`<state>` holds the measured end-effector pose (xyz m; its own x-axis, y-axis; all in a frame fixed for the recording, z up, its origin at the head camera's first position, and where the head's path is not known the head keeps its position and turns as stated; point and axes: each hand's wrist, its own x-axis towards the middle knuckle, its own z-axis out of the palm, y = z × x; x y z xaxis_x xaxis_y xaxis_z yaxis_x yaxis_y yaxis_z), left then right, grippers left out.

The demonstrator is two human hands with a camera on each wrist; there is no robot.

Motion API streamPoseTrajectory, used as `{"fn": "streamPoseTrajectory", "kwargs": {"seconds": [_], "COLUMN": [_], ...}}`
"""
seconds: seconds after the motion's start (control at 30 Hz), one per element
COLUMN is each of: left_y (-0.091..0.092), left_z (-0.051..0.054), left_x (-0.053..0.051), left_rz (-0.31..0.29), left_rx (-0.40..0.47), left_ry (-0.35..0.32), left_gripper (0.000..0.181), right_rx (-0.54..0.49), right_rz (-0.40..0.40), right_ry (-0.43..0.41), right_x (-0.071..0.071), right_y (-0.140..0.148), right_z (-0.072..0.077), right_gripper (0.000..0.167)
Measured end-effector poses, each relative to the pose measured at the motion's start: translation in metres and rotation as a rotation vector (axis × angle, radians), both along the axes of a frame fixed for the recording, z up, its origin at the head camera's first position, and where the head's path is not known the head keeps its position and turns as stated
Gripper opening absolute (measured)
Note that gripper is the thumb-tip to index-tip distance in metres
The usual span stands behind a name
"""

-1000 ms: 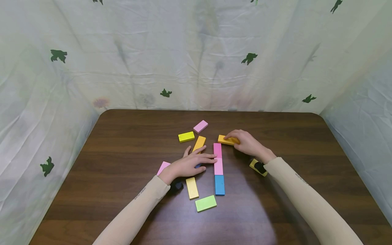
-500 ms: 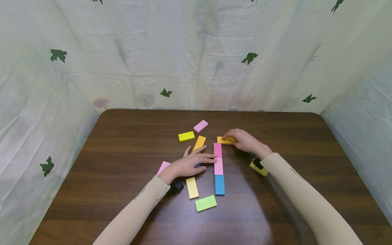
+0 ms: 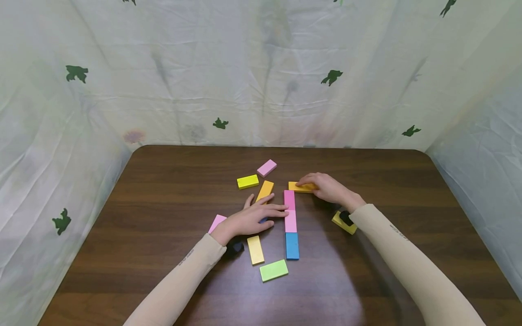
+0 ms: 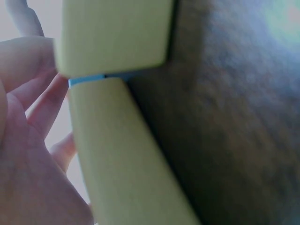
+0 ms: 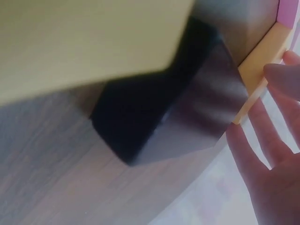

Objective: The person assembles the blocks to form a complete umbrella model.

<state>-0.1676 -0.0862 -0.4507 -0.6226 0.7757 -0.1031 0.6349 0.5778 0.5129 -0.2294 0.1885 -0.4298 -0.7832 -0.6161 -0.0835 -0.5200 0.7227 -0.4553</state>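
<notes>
In the head view my left hand [image 3: 253,219] spreads straight fingers over the tabletop, its fingertips touching the row's pink block [image 3: 289,198] and light pink block [image 3: 291,224]. A blue block [image 3: 292,246] continues that row toward me. At the row's far end my right hand [image 3: 328,188] grips a flat orange block [image 3: 294,186] lying crosswise; thumb and fingers are on its long sides in the right wrist view. Beneath the left hand, a dark blue block [image 3: 263,220] is mostly hidden. A second orange block [image 3: 265,190] lies just beyond the left fingers.
Loose blocks lie around: light pink [image 3: 267,168], bright yellow [image 3: 248,182], pink [image 3: 217,222], pale yellow [image 3: 255,250], light green [image 3: 274,270]. Another yellow block [image 3: 343,222] sits under the right wrist. White patterned cloth [image 3: 261,90] hangs behind the brown table [image 3: 183,172].
My right hand has slid the orange block slightly left and straightened it, so it lies crosswise at the pink block's far end. The left hand has stayed in place.
</notes>
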Motion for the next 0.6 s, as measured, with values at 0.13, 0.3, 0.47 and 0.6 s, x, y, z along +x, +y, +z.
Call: {"fn": "streamPoseTrajectory", "kwargs": {"seconds": [0.13, 0.3, 0.47, 0.6], "left_y": [0.000, 0.001, 0.001, 0.001], "left_z": [-0.001, -0.001, -0.001, -0.002], "left_x": [-0.001, 0.000, 0.000, -0.001], "left_rz": [0.001, 0.002, 0.000, 0.008], "left_rx": [0.003, 0.006, 0.005, -0.002], "left_ry": [-0.009, -0.012, -0.002, -0.009], "left_gripper": [0.045, 0.046, 0.045, 0.046], "right_rx": [0.039, 0.061, 0.067, 0.072], "right_rz": [-0.005, -0.002, -0.006, -0.007], "right_ry": [0.017, 0.037, 0.030, 0.019], "right_x": [0.003, 0.007, 0.010, 0.012], "right_y": [-0.002, -0.004, -0.004, -0.004], "right_z": [0.003, 0.003, 0.004, 0.004], "right_gripper": [0.048, 0.047, 0.047, 0.046]}}
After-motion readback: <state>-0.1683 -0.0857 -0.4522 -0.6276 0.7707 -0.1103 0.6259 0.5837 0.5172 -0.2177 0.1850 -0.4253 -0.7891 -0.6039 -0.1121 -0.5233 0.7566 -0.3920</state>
